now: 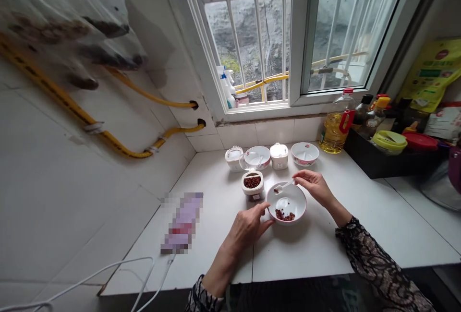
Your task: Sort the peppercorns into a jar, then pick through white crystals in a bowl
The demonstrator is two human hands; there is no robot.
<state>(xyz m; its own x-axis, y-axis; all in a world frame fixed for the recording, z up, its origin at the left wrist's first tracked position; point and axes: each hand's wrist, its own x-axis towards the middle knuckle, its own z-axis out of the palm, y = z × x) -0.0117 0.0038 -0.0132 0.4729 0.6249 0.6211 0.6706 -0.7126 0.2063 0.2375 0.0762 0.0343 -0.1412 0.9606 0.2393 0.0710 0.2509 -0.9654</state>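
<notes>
My right hand [314,187] pinches the handle of a small white spoon [284,186] over a white bowl [303,206] with a pink rim. A few reddish-brown bits lie in the spoon's scoop. Dried reddish-brown spice pieces [285,215] are gathered at the near side of the bowl's bottom. The bowl's left side is gripped by my left hand [252,223], thumb low and fingers at the rim. Just left of the bowl stands an open spice jar [252,185], full of similar dark red pieces; its clear lid is tipped back.
Behind are two white lidded jars [234,158] [279,156] and two bowls [260,153] [305,153]. An oil bottle [334,129] and a black box [363,158] of condiments stand right. A blurred purple object [183,223] with a white cable [158,285] lies left.
</notes>
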